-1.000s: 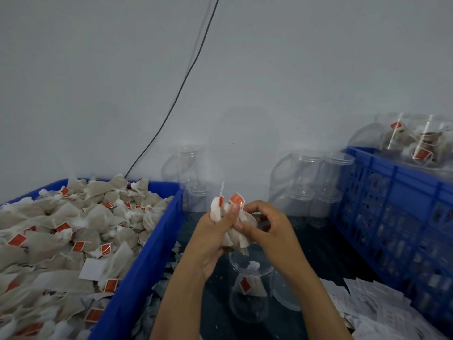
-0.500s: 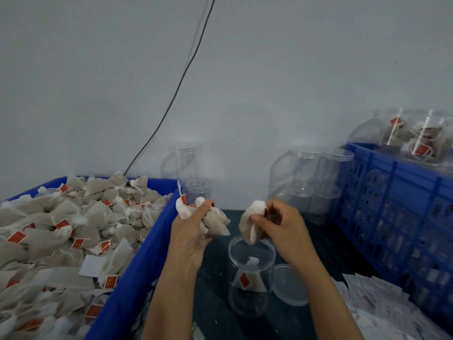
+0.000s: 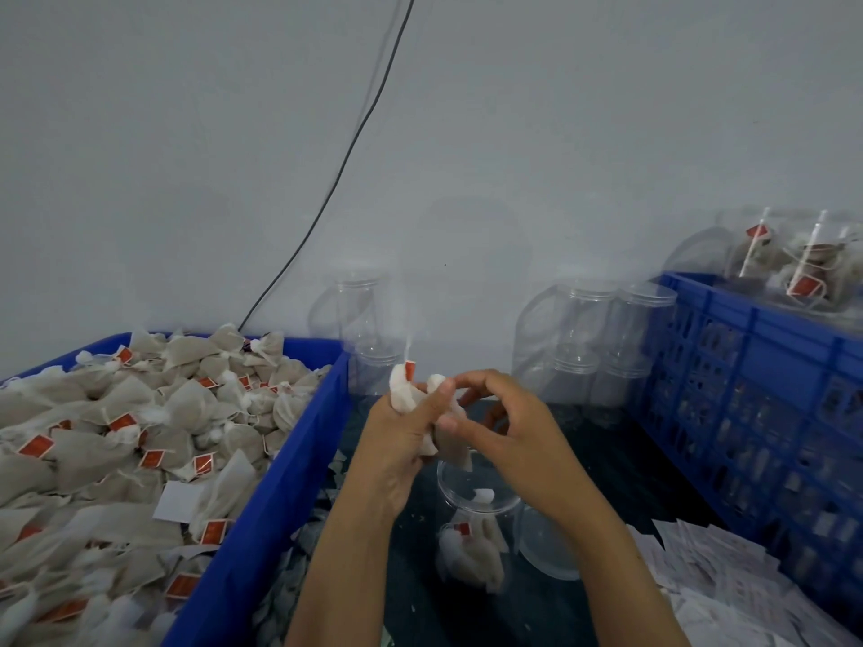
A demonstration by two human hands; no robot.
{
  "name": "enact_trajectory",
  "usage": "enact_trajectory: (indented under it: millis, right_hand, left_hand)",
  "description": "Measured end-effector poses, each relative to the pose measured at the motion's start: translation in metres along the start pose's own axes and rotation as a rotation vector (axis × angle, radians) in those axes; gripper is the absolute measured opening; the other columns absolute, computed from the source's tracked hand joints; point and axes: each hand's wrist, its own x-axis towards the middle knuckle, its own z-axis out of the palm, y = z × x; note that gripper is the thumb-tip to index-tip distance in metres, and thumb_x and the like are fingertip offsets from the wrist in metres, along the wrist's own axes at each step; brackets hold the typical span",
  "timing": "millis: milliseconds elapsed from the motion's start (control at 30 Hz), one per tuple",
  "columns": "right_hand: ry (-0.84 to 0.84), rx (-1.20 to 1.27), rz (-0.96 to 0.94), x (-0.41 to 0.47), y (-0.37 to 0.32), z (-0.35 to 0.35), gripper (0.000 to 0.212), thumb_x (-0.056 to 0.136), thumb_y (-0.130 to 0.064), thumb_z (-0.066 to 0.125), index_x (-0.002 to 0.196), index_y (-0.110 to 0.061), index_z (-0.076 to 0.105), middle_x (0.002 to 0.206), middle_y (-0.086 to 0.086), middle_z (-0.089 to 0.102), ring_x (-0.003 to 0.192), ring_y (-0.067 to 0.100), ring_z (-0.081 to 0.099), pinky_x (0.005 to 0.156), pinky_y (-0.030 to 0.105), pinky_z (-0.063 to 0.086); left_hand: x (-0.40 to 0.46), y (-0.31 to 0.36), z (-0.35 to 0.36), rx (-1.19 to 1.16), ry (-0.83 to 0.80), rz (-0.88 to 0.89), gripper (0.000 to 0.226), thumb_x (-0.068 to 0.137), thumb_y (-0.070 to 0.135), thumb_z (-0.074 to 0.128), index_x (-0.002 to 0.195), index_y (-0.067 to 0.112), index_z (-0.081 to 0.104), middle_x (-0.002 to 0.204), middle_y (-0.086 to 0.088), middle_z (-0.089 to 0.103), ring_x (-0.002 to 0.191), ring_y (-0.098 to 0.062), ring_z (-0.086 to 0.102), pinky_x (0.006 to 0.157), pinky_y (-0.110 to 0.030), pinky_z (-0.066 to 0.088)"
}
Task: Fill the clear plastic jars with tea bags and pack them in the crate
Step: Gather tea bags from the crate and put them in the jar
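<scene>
My left hand (image 3: pixel 397 436) grips a small bunch of tea bags (image 3: pixel 411 392) just above an open clear jar (image 3: pixel 476 530) that stands on the dark floor. My right hand (image 3: pixel 509 431) is close against the left, its fingertips pinching one hanging tea bag (image 3: pixel 450 448) over the jar's mouth. A few tea bags lie inside the jar. Its clear lid (image 3: pixel 546 548) lies flat to the right. The blue crate (image 3: pixel 756 366) at right holds filled jars (image 3: pixel 794 263).
A blue bin (image 3: pixel 289 483) heaped with tea bags (image 3: pixel 140 436) stands at left. Empty clear jars (image 3: pixel 593 343) are stacked against the grey wall. White paper slips (image 3: pixel 728 590) litter the floor at lower right. A black cable (image 3: pixel 336 179) runs down the wall.
The hands parted and my right hand put one tea bag into the jar. Now they have come together again above the jar, and my right hand pinches another bag from the left hand's bunch.
</scene>
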Motion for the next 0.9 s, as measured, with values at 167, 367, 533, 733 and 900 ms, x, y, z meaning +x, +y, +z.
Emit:
enact_trajectory:
  millis: [167, 367, 533, 733, 900]
  right_hand:
    - [0.121, 0.069, -0.038, 0.001, 0.000, 0.005, 0.006, 0.087, -0.023, 0.068, 0.092, -0.024, 0.064, 0.086, -0.015, 0.066, 0.078, 0.000, 0.062, 0.067, 0.013, 0.049]
    - [0.364, 0.155, -0.002, 0.004, 0.005, -0.001, 0.012, 0.088, -0.011, 0.065, 0.086, -0.022, 0.063, 0.079, -0.016, 0.065, 0.075, 0.000, 0.062, 0.064, 0.013, 0.051]
    - [0.357, 0.097, 0.053, 0.005, 0.015, -0.012, 0.011, 0.090, -0.011, 0.063, 0.087, -0.022, 0.060, 0.087, -0.009, 0.065, 0.082, 0.008, 0.062, 0.067, 0.024, 0.055]
    - [-0.062, -0.296, 0.175, -0.003, 0.021, -0.012, 0.014, 0.090, -0.022, 0.063, 0.094, -0.026, 0.050, 0.094, -0.005, 0.064, 0.084, 0.011, 0.061, 0.075, 0.030, 0.055]
    - [0.033, -0.265, 0.089, -0.001, 0.016, -0.008, 0.026, 0.086, -0.037, 0.067, 0.109, -0.029, 0.056, 0.105, -0.014, 0.059, 0.096, 0.002, 0.054, 0.088, 0.026, 0.047]
  left_hand:
    - [-0.001, -0.004, 0.013, -0.031, -0.001, -0.016, 0.053, 0.073, 0.049, 0.058, 0.106, 0.009, 0.064, 0.100, -0.012, 0.074, 0.093, -0.024, 0.072, 0.084, -0.040, 0.058]
    - [0.002, -0.004, 0.013, -0.114, 0.084, -0.019, 0.040, 0.081, 0.038, 0.062, 0.101, 0.003, 0.063, 0.095, -0.012, 0.073, 0.086, -0.023, 0.072, 0.073, -0.037, 0.061]
    - [0.003, 0.003, 0.000, -0.299, 0.168, -0.057, 0.032, 0.081, 0.032, 0.065, 0.101, 0.008, 0.061, 0.091, -0.009, 0.067, 0.072, -0.016, 0.071, 0.062, -0.031, 0.059]
    - [0.001, 0.012, -0.012, -0.423, 0.145, -0.119, 0.011, 0.092, 0.003, 0.056, 0.103, 0.005, 0.056, 0.096, -0.016, 0.064, 0.082, -0.022, 0.065, 0.052, -0.028, 0.057]
    - [-0.001, 0.013, -0.014, -0.402, 0.002, -0.112, 0.046, 0.087, -0.013, 0.041, 0.127, 0.009, 0.041, 0.102, -0.022, 0.067, 0.097, -0.033, 0.068, 0.067, -0.039, 0.061]
